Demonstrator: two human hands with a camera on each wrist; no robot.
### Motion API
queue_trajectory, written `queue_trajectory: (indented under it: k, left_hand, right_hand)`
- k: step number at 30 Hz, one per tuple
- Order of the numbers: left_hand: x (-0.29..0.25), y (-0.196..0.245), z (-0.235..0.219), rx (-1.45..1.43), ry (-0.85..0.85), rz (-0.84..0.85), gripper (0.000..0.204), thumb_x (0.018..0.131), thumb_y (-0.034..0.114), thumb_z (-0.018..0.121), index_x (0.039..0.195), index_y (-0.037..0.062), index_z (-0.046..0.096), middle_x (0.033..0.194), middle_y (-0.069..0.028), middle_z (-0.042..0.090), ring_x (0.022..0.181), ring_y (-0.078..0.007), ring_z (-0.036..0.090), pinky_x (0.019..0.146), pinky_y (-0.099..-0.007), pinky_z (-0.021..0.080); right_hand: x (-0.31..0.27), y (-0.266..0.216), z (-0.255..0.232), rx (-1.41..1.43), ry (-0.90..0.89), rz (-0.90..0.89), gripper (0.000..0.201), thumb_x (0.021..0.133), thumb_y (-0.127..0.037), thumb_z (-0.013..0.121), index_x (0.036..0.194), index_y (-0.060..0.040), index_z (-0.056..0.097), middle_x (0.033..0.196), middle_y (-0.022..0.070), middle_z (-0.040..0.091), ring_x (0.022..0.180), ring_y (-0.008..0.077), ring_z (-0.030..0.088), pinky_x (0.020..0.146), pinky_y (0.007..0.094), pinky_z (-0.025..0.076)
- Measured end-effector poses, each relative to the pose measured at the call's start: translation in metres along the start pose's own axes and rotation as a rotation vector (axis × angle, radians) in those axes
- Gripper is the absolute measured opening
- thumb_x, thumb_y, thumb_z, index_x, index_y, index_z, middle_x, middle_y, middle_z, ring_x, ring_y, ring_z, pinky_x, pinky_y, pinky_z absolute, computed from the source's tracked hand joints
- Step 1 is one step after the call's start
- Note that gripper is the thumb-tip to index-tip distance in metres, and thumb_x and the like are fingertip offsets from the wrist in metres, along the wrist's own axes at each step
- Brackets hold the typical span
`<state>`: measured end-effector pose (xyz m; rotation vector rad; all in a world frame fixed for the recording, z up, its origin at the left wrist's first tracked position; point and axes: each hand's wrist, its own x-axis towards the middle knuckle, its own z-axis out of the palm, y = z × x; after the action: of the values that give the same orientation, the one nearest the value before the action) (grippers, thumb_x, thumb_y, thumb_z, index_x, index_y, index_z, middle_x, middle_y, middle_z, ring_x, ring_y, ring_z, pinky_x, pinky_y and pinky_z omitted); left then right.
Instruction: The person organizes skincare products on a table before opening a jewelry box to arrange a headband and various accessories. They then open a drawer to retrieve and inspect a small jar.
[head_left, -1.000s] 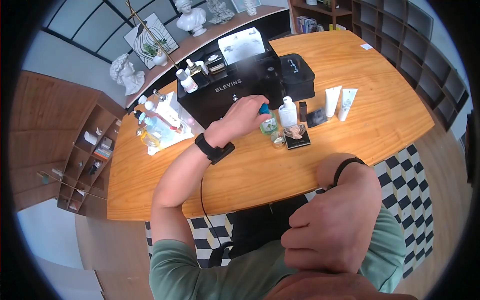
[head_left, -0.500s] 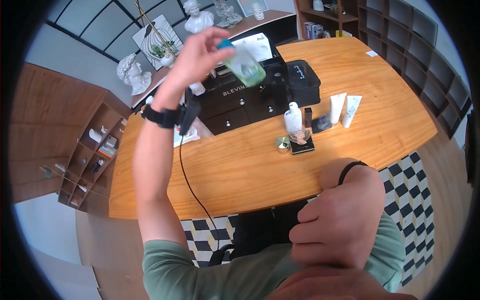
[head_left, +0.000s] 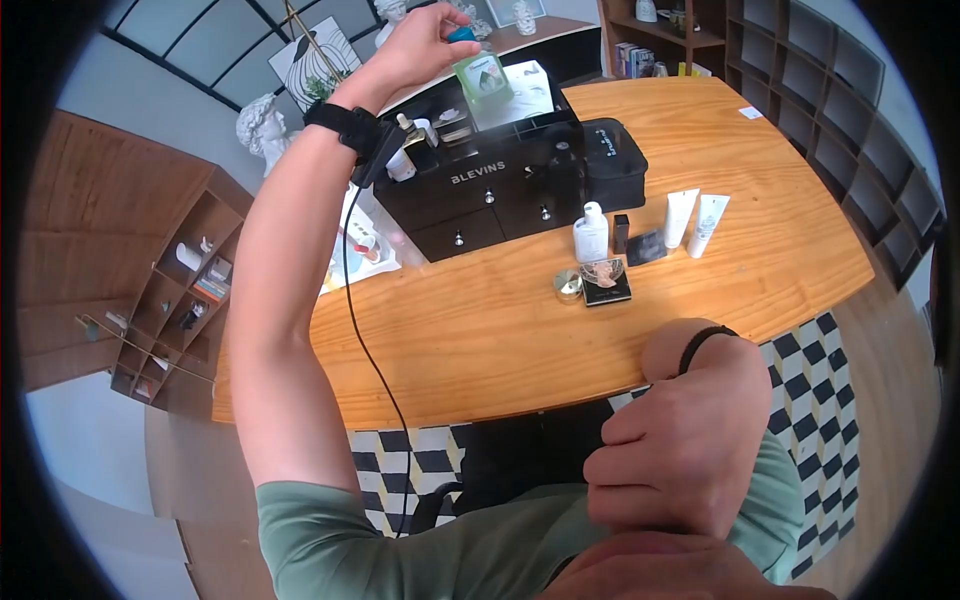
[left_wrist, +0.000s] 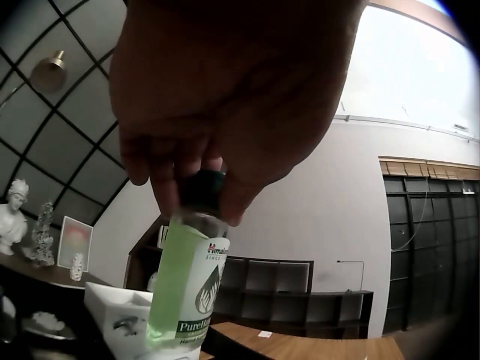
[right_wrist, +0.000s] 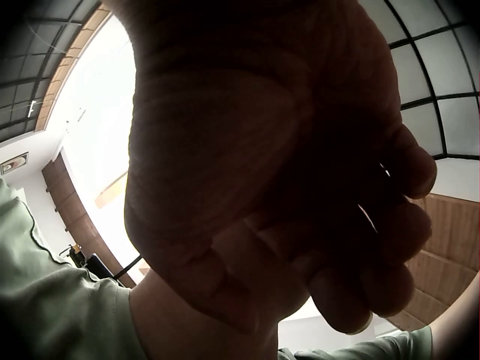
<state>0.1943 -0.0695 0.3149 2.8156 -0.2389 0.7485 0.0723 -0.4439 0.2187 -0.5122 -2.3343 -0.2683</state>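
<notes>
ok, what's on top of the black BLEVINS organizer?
Small bottles, compact-like items and a white box. The held green bottle covers part of that box; that part can't be made out.

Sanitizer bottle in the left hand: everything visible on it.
The sanitizer bottle is transparent, plastic-looking, mostly full of green liquid. Its white label shows a drop-and-hands graphic and partly readable text: "Himal", "PureH". The teal cap is on, pinched between thumb and fingers of the left hand. It is held cap up over the black BLEVINS organizer; whether it touches the white box there is unclear.
</notes>
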Motion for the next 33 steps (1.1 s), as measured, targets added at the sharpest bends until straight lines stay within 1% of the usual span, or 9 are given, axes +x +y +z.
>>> queue_trajectory:
  k: [2,3,5,7,16,22,26,31,33]
  left_hand:
    - [0.005,0.009,0.001,0.133,0.056,-0.034,0.047,0.078,0.022,0.086,0.114,-0.0011,0.067,0.092,-0.0097,0.069,0.08,-0.0156,0.065,0.072,-0.031,0.055]
    - [0.006,0.005,0.006,0.132,0.057,-0.035,0.047,0.078,0.022,0.086,0.114,-0.0011,0.067,0.092,-0.0097,0.069,0.08,-0.0156,0.065,0.072,-0.031,0.055]
    - [0.009,-0.007,0.018,0.055,0.036,-0.007,0.045,0.088,0.021,0.078,0.123,-0.0023,0.062,0.102,-0.0125,0.071,0.094,-0.0188,0.068,0.087,-0.0329,0.054]
    - [0.009,-0.007,0.02,0.065,0.022,-0.031,0.045,0.087,0.021,0.079,0.122,-0.0026,0.063,0.101,-0.012,0.071,0.094,-0.0186,0.068,0.087,-0.0327,0.054]
    - [-0.001,-0.013,0.036,0.081,0.021,-0.077,0.038,0.085,0.02,0.081,0.113,-0.0026,0.066,0.095,-0.0109,0.072,0.087,-0.018,0.068,0.083,-0.0327,0.055]
    - [-0.007,-0.022,0.053,0.113,-0.076,-0.135,0.036,0.084,0.019,0.081,0.109,-0.0023,0.067,0.093,-0.0119,0.072,0.085,-0.02,0.068,0.079,-0.0339,0.054]
    - [-0.011,-0.021,0.06,0.168,-0.074,-0.136,0.036,0.081,0.023,0.083,0.104,-0.0009,0.069,0.092,-0.0133,0.071,0.085,-0.0239,0.068,0.078,-0.036,0.053]
    - [-0.013,-0.021,0.067,0.156,-0.079,-0.133,0.039,0.08,0.024,0.084,0.109,0.0009,0.071,0.097,-0.0147,0.072,0.09,-0.0257,0.068,0.082,-0.0367,0.052]
    - [-0.01,-0.019,0.066,0.154,-0.096,-0.2,0.043,0.08,0.024,0.084,0.114,0.0017,0.071,0.102,-0.0161,0.073,0.095,-0.0263,0.069,0.086,-0.0363,0.053]
  right_hand:
    - [0.0,-0.001,-0.001,-0.001,0.009,0.004,0.027,0.08,-0.003,0.057,0.057,-0.0066,0.045,0.06,0.0014,0.037,0.051,0.0138,0.038,0.041,0.0273,0.026]
    - [0.0,-0.001,-0.002,0.006,0.001,0.005,0.026,0.08,-0.003,0.057,0.057,-0.0065,0.045,0.06,0.0016,0.037,0.051,0.014,0.038,0.041,0.0273,0.026]
    - [0.001,-0.001,-0.006,0.013,-0.011,0.004,0.026,0.08,-0.003,0.057,0.057,-0.0065,0.045,0.06,0.0018,0.037,0.051,0.0141,0.038,0.041,0.0274,0.026]
    - [0.005,0.002,-0.012,-0.04,-0.075,-0.028,0.027,0.08,-0.004,0.057,0.057,-0.0067,0.044,0.06,0.0019,0.038,0.051,0.0145,0.039,0.041,0.0275,0.026]
    - [0.004,0.0,-0.011,0.006,-0.079,-0.017,0.028,0.081,-0.005,0.056,0.057,-0.0072,0.044,0.06,0.0027,0.039,0.051,0.0148,0.039,0.041,0.0281,0.027]
    - [0.002,-0.001,-0.005,0.025,-0.076,0.019,0.028,0.082,-0.008,0.055,0.056,-0.0081,0.043,0.06,0.0025,0.037,0.05,0.0145,0.037,0.041,0.028,0.027]
    - [0.005,0.001,-0.005,0.004,-0.081,-0.002,0.029,0.081,-0.008,0.056,0.056,-0.0091,0.042,0.06,0.0021,0.037,0.05,0.0145,0.038,0.041,0.0278,0.026]
    - [0.006,0.002,-0.006,-0.05,-0.056,0.057,0.028,0.075,-0.011,0.062,0.056,-0.0093,0.042,0.06,0.0012,0.037,0.05,0.0139,0.038,0.041,0.0277,0.026]
    - [0.006,0.004,-0.006,-0.06,-0.053,0.058,0.026,0.071,-0.012,0.063,0.056,-0.0086,0.042,0.06,0.0013,0.037,0.05,0.0138,0.038,0.041,0.0278,0.026]
